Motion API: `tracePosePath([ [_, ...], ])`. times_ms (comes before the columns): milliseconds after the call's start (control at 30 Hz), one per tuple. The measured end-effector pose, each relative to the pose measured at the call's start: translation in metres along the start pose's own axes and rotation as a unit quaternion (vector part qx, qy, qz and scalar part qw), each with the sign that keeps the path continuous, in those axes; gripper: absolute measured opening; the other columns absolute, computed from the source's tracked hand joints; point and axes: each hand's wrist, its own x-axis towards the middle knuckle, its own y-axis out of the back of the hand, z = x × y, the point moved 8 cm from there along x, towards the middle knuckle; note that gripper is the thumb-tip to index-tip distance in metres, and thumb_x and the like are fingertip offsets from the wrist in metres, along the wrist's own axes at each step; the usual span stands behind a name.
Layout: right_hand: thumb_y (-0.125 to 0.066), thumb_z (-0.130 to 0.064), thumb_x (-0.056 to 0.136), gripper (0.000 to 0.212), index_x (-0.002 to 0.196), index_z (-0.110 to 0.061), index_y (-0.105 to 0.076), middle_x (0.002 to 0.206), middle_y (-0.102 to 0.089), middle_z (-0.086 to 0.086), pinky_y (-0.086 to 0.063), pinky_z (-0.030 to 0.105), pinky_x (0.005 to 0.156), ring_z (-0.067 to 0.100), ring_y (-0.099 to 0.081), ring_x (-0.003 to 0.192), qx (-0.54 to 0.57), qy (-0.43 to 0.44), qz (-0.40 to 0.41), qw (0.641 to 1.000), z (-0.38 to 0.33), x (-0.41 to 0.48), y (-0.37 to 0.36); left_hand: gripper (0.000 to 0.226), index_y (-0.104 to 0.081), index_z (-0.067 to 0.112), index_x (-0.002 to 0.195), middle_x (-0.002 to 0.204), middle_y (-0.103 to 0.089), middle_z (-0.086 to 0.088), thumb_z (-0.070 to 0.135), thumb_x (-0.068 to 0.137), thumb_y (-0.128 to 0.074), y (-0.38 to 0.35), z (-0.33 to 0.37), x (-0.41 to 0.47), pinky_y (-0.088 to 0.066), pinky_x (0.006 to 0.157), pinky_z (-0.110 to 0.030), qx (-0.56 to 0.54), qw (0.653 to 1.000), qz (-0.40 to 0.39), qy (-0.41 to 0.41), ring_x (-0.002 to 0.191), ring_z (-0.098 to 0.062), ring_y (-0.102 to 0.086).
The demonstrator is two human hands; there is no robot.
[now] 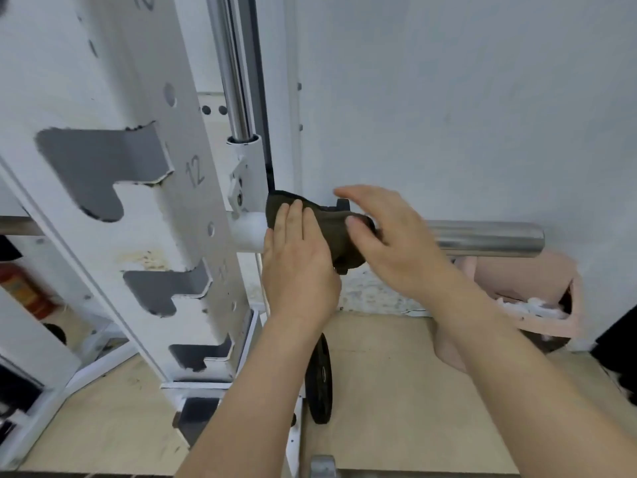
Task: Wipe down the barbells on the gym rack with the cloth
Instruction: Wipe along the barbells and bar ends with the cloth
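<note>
**Now at the collar: cloth spread over the barbell's inner end**

Nearest you, a black weight plate (320,377) stands on edge on the wooden floor (396,391), below your forearms and clear of the work. Above it, your left hand (300,260) lies on the dark olive cloth (331,232) with its fingers stretched flat over the top. It presses rather than clutches, though its thumb is hidden, so a pinch underneath cannot be ruled out. That flat press looks meant to pin the cloth against the metal so it does not slip off. Your right hand (393,236) is released and holds nothing. Its fingers are straight and somewhat blurred, and only the thumb tip touches the cloth's right edge, probably to smooth it toward the sleeve.

The cloth is draped over the barbell (489,238) where its dark collar meets the chrome sleeve, just right of the white rack upright (155,229). The sleeve runs bare to the right, so by the look of it that stretch is yet to be wiped.

Farther back, a chrome guide rod (232,63) rises beside the white wall (448,98). Torn pink padding (537,291) sits against the wall beneath the sleeve's end.
</note>
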Motion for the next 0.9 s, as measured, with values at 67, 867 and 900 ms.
tracePosePath([
  [67, -0.038, -0.02, 0.094, 0.045, 0.135, -0.013, -0.055, 0.137, -0.056, 0.0, -0.032, 0.025, 0.112, 0.011, -0.048, 0.127, 0.103, 0.032, -0.078, 0.991, -0.031, 0.008, -0.047, 0.075, -0.024, 0.006, 0.149, 0.156, -0.026, -0.009, 0.019, 0.085, -0.059, 0.001, -0.003, -0.002, -0.013, 0.121, -0.038, -0.013, 1.0, 0.004, -0.002, 0.148, -0.022, -0.012],
  [867, -0.043, -0.032, 0.094, 0.025, 0.072, -0.02, -0.045, 0.076, -0.056, -0.001, -0.037, 0.03, 0.059, 0.02, -0.054, 0.074, -0.087, -0.053, -0.192, 0.976, -0.001, 0.053, -0.043, 0.068, -0.026, 0.006, 0.149, 0.16, -0.013, -0.01, 0.008, 0.086, -0.052, 0.001, 0.003, 0.015, -0.001, 0.121, -0.038, -0.003, 0.998, -0.044, -0.038, 0.149, -0.022, -0.003],
  [900, -0.043, -0.034, 0.094, 0.027, 0.071, -0.021, -0.045, 0.074, -0.056, -0.003, -0.034, 0.029, 0.057, 0.018, -0.053, 0.072, -0.063, -0.038, -0.144, 0.987, -0.01, 0.056, -0.037, 0.067, -0.033, 0.007, 0.147, 0.158, -0.021, -0.01, 0.004, 0.083, -0.053, 0.005, 0.003, 0.011, -0.005, 0.122, -0.04, -0.036, 0.999, -0.023, -0.032, 0.148, -0.023, -0.009],
])
